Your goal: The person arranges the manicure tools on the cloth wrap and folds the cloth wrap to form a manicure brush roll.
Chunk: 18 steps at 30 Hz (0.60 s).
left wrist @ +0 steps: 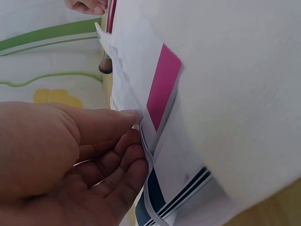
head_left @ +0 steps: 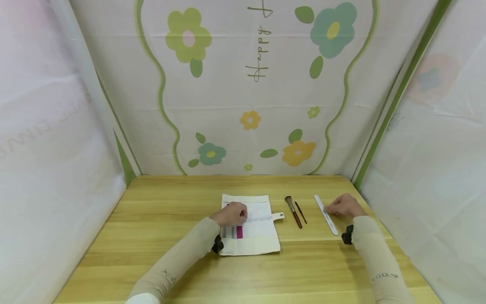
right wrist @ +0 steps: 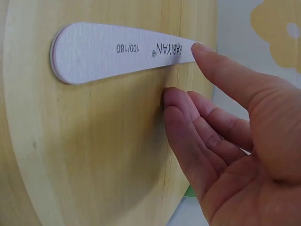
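Pouch (head_left: 250, 246): off-white cloth, spread flat on the wood-grain table (head_left: 296, 270), magenta label (left wrist: 163, 89) inside. Left hand (head_left: 231, 213): over the pouch, fingers curled, pinching its narrow grey band (left wrist: 146, 147). Nail file (head_left: 331, 225): pale, gritty, slender, round-ended, right of the pouch. Right hand (head_left: 345, 205): thumb pinching the file mid-length, other visible fingers loosely curled. Between: soft-bristled brush (head_left: 294, 213), reddish handle; thin dark stick (head_left: 301, 212).

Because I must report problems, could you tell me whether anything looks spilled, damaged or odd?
Only the "Happy" lettering on the backdrop looks odd: it runs sideways. I see no spill or damage on the table.
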Tool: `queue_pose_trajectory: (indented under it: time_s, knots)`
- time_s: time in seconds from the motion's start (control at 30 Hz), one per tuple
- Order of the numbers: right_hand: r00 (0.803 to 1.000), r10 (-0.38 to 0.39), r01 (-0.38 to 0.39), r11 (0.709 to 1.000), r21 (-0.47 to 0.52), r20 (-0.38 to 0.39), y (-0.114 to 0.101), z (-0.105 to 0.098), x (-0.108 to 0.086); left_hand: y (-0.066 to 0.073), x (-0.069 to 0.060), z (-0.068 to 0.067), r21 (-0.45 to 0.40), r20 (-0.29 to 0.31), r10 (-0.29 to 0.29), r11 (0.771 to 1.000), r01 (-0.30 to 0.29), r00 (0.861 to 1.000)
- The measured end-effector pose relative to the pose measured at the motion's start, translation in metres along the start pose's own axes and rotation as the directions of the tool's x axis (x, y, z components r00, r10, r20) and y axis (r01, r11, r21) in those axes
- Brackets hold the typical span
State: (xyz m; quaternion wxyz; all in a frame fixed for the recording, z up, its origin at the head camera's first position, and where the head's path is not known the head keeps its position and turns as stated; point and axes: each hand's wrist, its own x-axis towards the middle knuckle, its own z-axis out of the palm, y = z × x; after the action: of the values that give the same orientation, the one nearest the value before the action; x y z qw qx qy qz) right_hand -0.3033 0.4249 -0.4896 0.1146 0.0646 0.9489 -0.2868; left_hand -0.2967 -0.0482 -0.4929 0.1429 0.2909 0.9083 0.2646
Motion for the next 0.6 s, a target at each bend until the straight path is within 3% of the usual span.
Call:
queue_pose_trajectory:
  time_s: [0.6]
  knots:
    - [0.999,0.052,-0.052,0.983,-0.176,-0.005,-0.031,0.009,0.008,0.0,-0.006,-0.011,0.015,0.065,-0.039,0.999,0.038,0.997]
